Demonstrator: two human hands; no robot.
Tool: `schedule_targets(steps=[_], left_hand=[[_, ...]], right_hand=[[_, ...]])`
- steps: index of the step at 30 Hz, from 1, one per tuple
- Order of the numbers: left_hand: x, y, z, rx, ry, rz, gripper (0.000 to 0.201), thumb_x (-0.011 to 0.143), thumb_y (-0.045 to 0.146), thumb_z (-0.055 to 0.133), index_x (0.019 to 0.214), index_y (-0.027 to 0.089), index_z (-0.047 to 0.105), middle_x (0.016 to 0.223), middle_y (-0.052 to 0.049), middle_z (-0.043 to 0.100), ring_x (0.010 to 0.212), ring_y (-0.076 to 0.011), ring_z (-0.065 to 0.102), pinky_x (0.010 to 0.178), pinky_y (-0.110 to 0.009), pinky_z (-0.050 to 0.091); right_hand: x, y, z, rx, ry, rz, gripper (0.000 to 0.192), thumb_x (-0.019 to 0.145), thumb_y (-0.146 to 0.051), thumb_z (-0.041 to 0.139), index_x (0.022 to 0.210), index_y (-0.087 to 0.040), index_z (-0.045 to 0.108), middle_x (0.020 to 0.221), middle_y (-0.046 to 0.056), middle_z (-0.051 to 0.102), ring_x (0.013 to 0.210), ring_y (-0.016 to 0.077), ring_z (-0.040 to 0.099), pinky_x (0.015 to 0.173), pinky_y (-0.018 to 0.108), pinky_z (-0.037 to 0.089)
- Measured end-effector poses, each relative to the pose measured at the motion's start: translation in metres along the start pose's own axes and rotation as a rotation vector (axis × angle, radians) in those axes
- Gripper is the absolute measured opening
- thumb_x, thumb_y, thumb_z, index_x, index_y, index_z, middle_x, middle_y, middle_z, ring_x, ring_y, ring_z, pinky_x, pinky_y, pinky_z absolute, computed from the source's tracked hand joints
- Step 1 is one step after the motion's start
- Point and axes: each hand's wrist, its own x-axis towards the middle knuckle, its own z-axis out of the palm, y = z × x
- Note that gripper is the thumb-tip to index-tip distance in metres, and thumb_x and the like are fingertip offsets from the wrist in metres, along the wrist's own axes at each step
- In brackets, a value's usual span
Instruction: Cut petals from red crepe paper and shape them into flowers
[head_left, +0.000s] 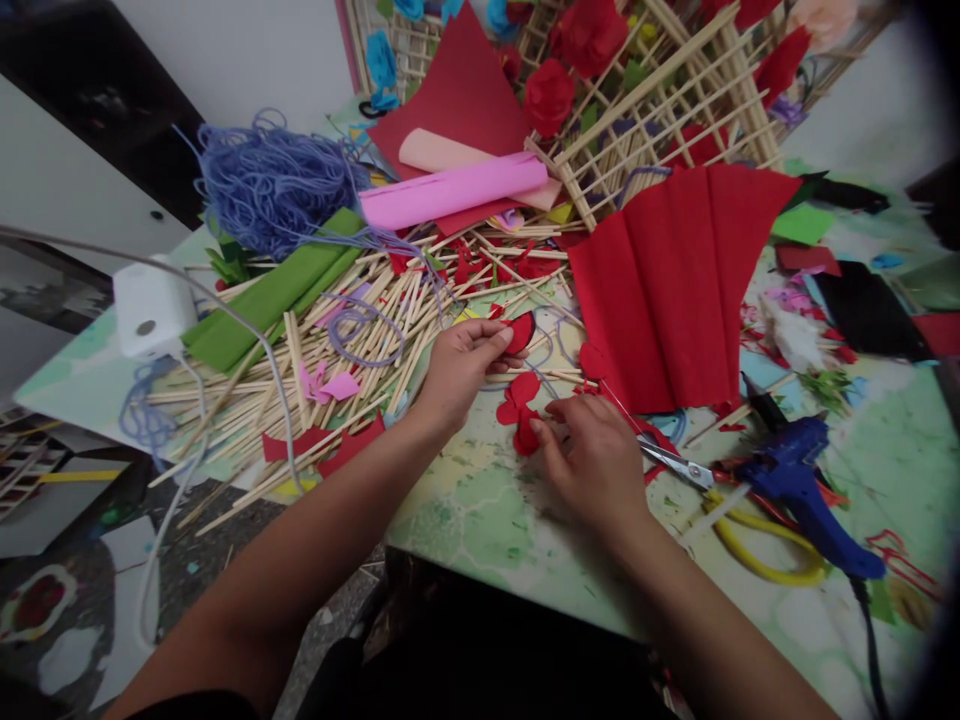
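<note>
Red paper petals, thin and heart-lobed, lie on the tabletop near its front edge, and the right hand rests on them with fingertips drawn together, pinching the lowest one. The left hand has thumb and fingers closed on a single red petal, held just above the heap of pale wooden sticks. Petals this light could slide or crease under the pressing fingers, and a stray one could slip in among the sticks. Steel-bladed scissors with yellow loops lie just beside the right hand, blades pointing at it, so a careless sweep might catch them; the blue glue gun beside them could scorch paper if hot, though I cannot tell. Toward the back edge lie a pleated red crepe sheet, a smooth pink roll, folded green paper, tangled purple yarn and a wooden lattice holding paper roses.
</note>
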Motion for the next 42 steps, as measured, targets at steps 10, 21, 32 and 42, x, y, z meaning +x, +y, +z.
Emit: schedule_targets(steps=[10,21,32,42], left_hand=[[0.001,-0.003,0.0,-0.042,-0.001,-0.007,0.019,0.071,0.027,0.069,0.081,0.013,0.061,0.063,-0.003,0.068,0.056,-0.0119,0.065,0.058,-0.021,0.05],[0.001,-0.002,0.0,-0.074,0.032,-0.041,0.019,0.07,0.026,0.07,0.08,0.013,0.06,0.068,-0.004,0.069,0.061,-0.0126,0.066,0.058,-0.02,0.048],[-0.015,-0.009,0.016,-0.103,-0.02,-0.116,0.031,0.06,0.027,0.078,0.079,0.014,0.058,0.061,0.003,0.063,0.052,-0.0073,0.058,0.06,-0.021,0.049],[-0.017,-0.013,0.019,-0.044,-0.063,-0.083,0.029,0.062,0.028,0.076,0.082,0.015,0.059,0.065,0.0,0.067,0.06,-0.0119,0.063,0.064,-0.024,0.049]], right_hand=[[0.045,0.003,0.007,-0.141,-0.144,-0.106,0.035,0.083,-0.012,0.05,0.115,-0.021,0.062,0.095,0.011,0.059,0.091,0.0259,0.049,0.072,0.034,0.038],[0.048,0.014,-0.001,0.311,0.074,0.191,0.015,0.079,-0.027,0.057,0.076,-0.017,0.068,0.07,0.005,0.061,0.072,0.019,0.053,0.067,0.031,0.041],[0.044,0.007,0.01,1.041,0.066,0.636,0.03,0.065,-0.045,0.066,0.063,-0.018,0.054,0.055,-0.001,0.057,0.047,0.0108,0.045,0.046,0.024,0.034],[0.039,0.0,-0.003,0.174,0.277,0.201,0.019,0.079,-0.025,0.052,0.061,-0.021,0.047,0.056,-0.002,0.047,0.057,0.0145,0.043,0.057,0.027,0.032]])
